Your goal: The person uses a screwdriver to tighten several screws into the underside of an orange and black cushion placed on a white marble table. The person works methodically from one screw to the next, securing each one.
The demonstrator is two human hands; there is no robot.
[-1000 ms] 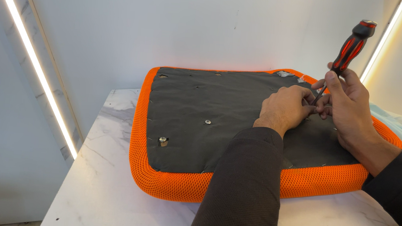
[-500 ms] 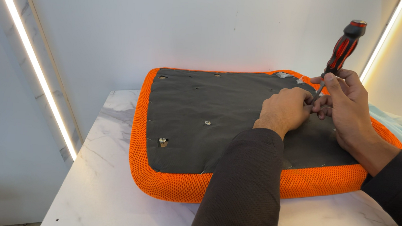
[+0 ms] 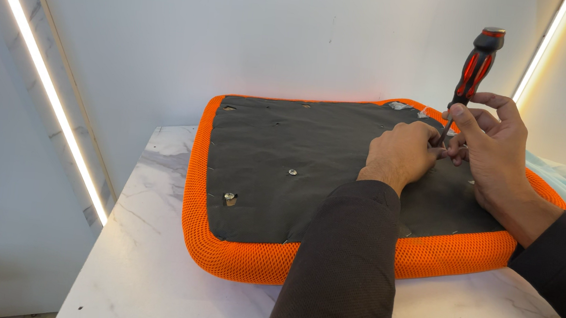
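Head view — left hand point(image 3: 402, 149) hides screwdriver point(image 3: 473, 67) tip.

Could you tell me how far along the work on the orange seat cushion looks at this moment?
In hand: the right hand holds the red-and-black screwdriver upright on the orange mesh seat cushion's black underside, with the left hand steadying its tip. Two other metal fittings sit untouched. Nothing looks finished.
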